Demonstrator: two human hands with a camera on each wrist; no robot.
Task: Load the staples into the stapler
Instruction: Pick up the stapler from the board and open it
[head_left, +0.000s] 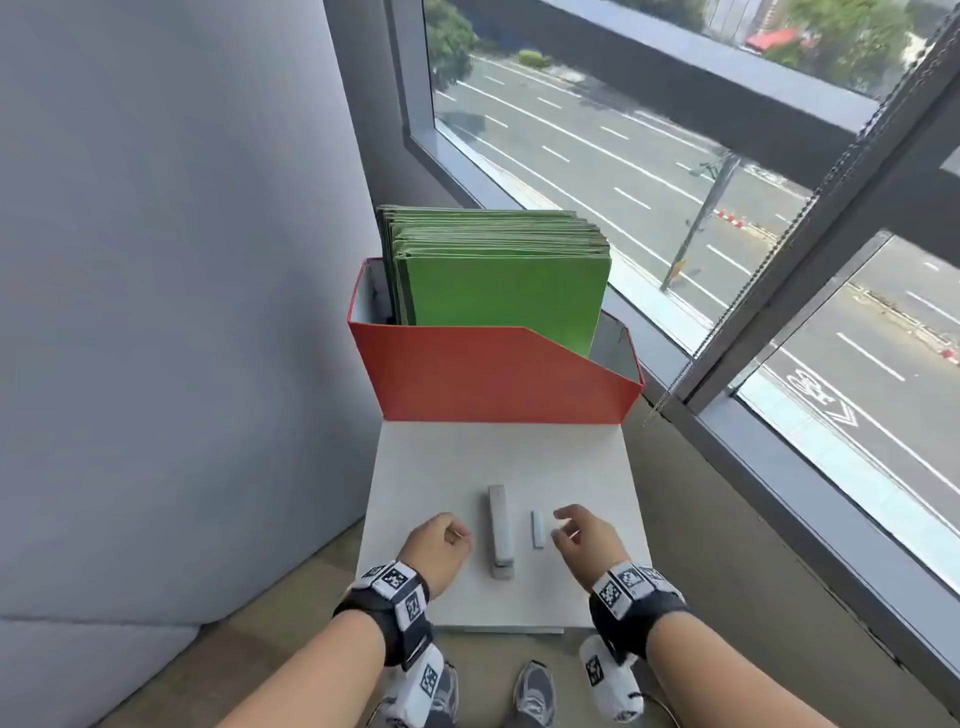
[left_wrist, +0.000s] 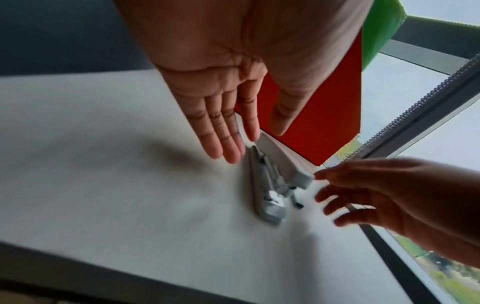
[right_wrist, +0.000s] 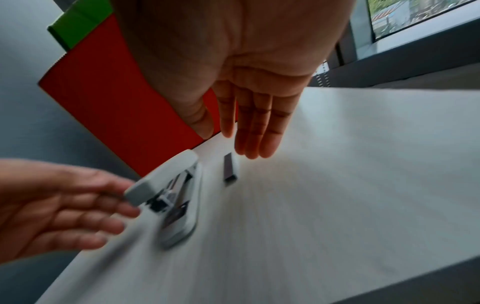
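Note:
A grey stapler (head_left: 500, 530) lies lengthwise on the white table (head_left: 441, 467), and its top arm slopes up off the base at the near end (right_wrist: 161, 181). A short strip of staples (head_left: 537, 529) lies just right of it. My left hand (head_left: 452, 535) hovers left of the stapler (left_wrist: 270, 191), fingers (left_wrist: 228, 144) straight and holding nothing. On the other side, my right hand (head_left: 569, 530) hangs beside the staples (right_wrist: 231, 169) with straight, empty fingers (right_wrist: 259, 142). The head view shows a small gap between each hand and the stapler.
A red file box (head_left: 493, 374) full of green folders (head_left: 498, 280) stands at the table's far end. A grey wall (head_left: 156, 260) runs along the left and a window (head_left: 727, 208) along the right. The table's near edge (head_left: 498, 629) is above my shoes.

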